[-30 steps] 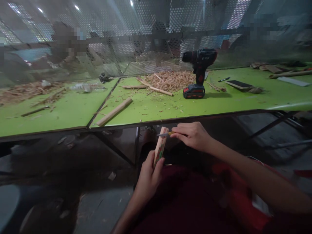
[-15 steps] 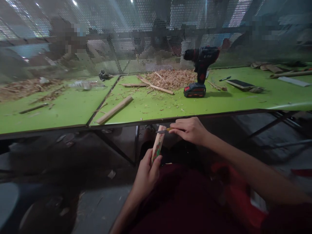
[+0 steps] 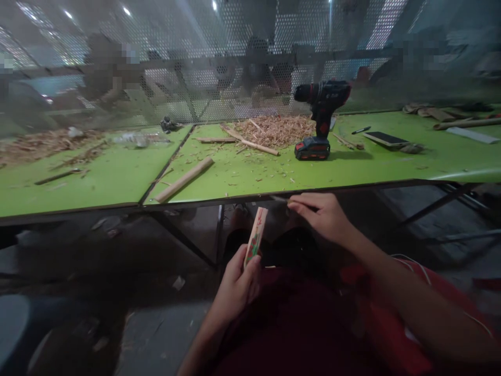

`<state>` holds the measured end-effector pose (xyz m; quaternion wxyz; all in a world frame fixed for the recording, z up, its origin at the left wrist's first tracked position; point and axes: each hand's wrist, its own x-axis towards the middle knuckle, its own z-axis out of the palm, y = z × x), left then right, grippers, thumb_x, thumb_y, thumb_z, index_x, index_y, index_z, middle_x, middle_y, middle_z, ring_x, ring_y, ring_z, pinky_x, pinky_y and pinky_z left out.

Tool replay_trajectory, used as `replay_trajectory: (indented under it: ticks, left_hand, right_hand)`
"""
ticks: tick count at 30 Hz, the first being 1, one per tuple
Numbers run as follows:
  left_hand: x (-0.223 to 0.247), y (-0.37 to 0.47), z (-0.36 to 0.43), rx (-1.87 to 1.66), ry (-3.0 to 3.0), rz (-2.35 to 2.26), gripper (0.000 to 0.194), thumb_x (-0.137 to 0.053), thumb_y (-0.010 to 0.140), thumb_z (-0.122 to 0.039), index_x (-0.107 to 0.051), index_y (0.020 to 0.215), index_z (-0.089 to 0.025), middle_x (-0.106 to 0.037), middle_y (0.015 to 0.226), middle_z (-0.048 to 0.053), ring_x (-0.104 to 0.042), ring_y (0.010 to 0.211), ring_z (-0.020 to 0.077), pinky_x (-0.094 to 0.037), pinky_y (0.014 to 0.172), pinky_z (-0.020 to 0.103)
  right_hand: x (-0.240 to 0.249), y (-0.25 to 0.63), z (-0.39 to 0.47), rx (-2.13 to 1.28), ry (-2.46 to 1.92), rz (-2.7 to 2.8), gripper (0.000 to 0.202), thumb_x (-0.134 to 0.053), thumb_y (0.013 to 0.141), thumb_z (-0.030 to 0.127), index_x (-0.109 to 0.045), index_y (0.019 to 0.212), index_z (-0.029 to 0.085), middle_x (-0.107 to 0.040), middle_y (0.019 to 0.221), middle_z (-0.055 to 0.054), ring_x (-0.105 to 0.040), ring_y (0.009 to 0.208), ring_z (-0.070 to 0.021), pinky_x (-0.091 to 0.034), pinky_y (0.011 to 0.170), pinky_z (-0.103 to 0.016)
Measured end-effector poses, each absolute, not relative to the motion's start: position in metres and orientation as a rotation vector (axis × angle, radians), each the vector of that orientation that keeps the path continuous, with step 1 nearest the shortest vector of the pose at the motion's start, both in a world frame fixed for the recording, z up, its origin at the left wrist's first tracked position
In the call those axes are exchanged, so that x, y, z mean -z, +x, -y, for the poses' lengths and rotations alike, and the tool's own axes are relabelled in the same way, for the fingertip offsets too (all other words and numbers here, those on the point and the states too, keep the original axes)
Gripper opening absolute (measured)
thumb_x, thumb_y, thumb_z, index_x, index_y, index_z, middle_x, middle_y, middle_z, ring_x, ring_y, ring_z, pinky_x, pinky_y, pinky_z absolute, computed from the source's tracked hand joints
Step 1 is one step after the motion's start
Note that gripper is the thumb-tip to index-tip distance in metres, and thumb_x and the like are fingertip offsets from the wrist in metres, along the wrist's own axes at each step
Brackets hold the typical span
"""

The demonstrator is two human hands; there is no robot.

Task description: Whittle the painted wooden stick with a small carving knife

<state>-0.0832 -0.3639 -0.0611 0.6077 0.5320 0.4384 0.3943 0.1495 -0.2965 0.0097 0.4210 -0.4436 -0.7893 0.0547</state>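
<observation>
My left hand (image 3: 239, 277) is closed round the lower end of a pale wooden stick (image 3: 257, 231) with red and green markings. The stick tilts upright in front of the table's edge, its upper end free. To its right, my right hand (image 3: 319, 211) pinches a small knife (image 3: 281, 199), mostly hidden by the fingers. The knife's blade points left, blurred, and is apart from the stick.
On the green table (image 3: 242, 180) stands a cordless drill (image 3: 323, 120) beside a heap of wood shavings (image 3: 277, 130). A round wooden rod (image 3: 185, 180) lies near the front edge. A phone (image 3: 386, 138) and a pen (image 3: 360, 130) lie right. Behind rises a perforated screen (image 3: 219, 62).
My right hand has drawn the knife away from the stick's upper end, to the right. My left hand still holds the stick in nearly the same place.
</observation>
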Motion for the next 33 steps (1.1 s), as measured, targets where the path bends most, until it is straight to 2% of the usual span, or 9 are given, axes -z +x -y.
replay_trajectory:
  ticks: [6,12,16,22,25,29,33]
  left_hand:
    - [0.061,-0.086,0.365,-0.919,1.282,-1.064,0.033,-0.050,0.092,-0.053,-0.051,0.091,-0.019,-0.038,0.059,-0.007,-0.032,0.047,0.0076,-0.030,0.044,0.019]
    - [0.058,-0.091,0.363,-0.970,1.494,-1.103,0.025,-0.047,0.095,-0.041,-0.052,0.089,-0.018,-0.043,0.071,-0.003,-0.039,0.063,0.0107,-0.038,0.058,0.022]
    - [0.063,-0.093,0.363,-0.958,1.444,-1.119,0.026,-0.050,0.093,-0.044,-0.052,0.089,-0.018,-0.042,0.066,-0.004,-0.038,0.058,0.0106,-0.036,0.054,0.021]
    - [0.058,-0.093,0.358,-0.966,1.390,-1.118,0.029,-0.053,0.090,-0.047,-0.051,0.086,-0.019,-0.038,0.062,-0.006,-0.034,0.053,0.0090,-0.032,0.049,0.020]
    - [0.057,-0.095,0.362,-0.949,1.376,-1.093,0.029,-0.055,0.090,-0.047,-0.052,0.086,-0.019,-0.038,0.062,-0.006,-0.034,0.053,0.0093,-0.031,0.048,0.020]
    - [0.063,-0.096,0.378,-0.847,1.363,-1.000,0.029,-0.058,0.089,-0.047,-0.054,0.086,-0.018,-0.044,0.066,-0.004,-0.037,0.056,0.0095,-0.030,0.048,0.020]
    - [0.073,-0.091,0.379,-0.862,1.181,-0.919,0.031,-0.055,0.092,-0.049,-0.051,0.091,-0.018,-0.037,0.062,-0.007,-0.028,0.046,0.0055,-0.025,0.040,0.018]
  right_hand:
    - [0.006,0.129,0.304,-0.023,-1.109,2.178,0.029,-0.054,0.098,0.039,-0.075,0.097,0.020,-0.072,0.078,-0.003,-0.064,0.067,-0.0123,-0.043,0.060,-0.023]
    - [0.001,0.132,0.298,0.200,-1.115,2.292,0.032,-0.050,0.099,0.041,-0.075,0.096,0.022,-0.069,0.072,0.000,-0.060,0.062,-0.0104,-0.029,0.051,-0.025]
    - [0.003,0.135,0.292,0.260,-1.117,2.302,0.032,-0.050,0.099,0.042,-0.075,0.093,0.022,-0.068,0.071,0.000,-0.057,0.061,-0.0097,-0.026,0.050,-0.026]
    - [0.002,0.133,0.283,0.249,-1.062,2.311,0.033,-0.051,0.099,0.042,-0.076,0.094,0.021,-0.070,0.074,-0.001,-0.058,0.061,-0.0095,-0.028,0.051,-0.025]
    - [0.001,0.141,0.271,0.245,-1.091,2.314,0.031,-0.053,0.097,0.042,-0.077,0.096,0.022,-0.074,0.078,-0.002,-0.062,0.065,-0.0113,-0.034,0.053,-0.024]
    - [-0.009,0.171,0.252,0.286,-1.273,1.965,0.029,-0.058,0.094,0.038,-0.079,0.096,0.018,-0.077,0.093,-0.009,-0.070,0.081,-0.0191,-0.048,0.069,-0.027]
    - [-0.019,0.189,0.261,-0.020,-1.330,1.736,0.029,-0.061,0.091,0.041,-0.078,0.096,0.018,-0.076,0.097,-0.010,-0.070,0.090,-0.0231,-0.053,0.081,-0.034]
